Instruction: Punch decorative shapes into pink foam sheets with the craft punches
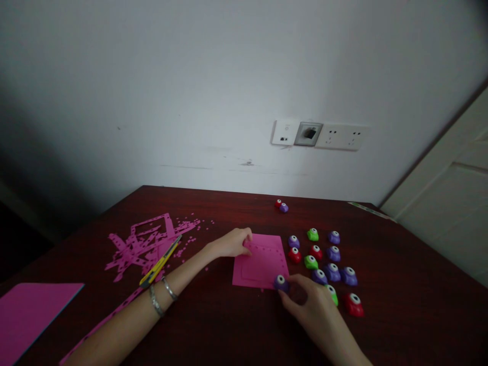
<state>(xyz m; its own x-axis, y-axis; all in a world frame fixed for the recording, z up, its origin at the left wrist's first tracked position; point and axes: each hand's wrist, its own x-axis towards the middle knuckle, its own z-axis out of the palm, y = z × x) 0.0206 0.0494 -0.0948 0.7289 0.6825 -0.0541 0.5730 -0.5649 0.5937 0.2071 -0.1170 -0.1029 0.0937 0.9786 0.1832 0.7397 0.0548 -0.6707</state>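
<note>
A square pink sheet of paper lies on the table, with small punched holes along its upper and right sides and a smaller pink piece on or in it. My left hand holds the sheet at its upper left edge, thumb and fingers curled over the paper. At the lower right corner, my right hand grips a purple craft punch with a white round button between thumb and fingers. The punch meets the paper's corner; whether the paper is inside its slot I cannot tell.
Several purple, red and green punches stand at the right, two more at the back. Left lie pink paper scraps, a yellow utility knife and a larger pink sheet. Wall sockets sit behind the table.
</note>
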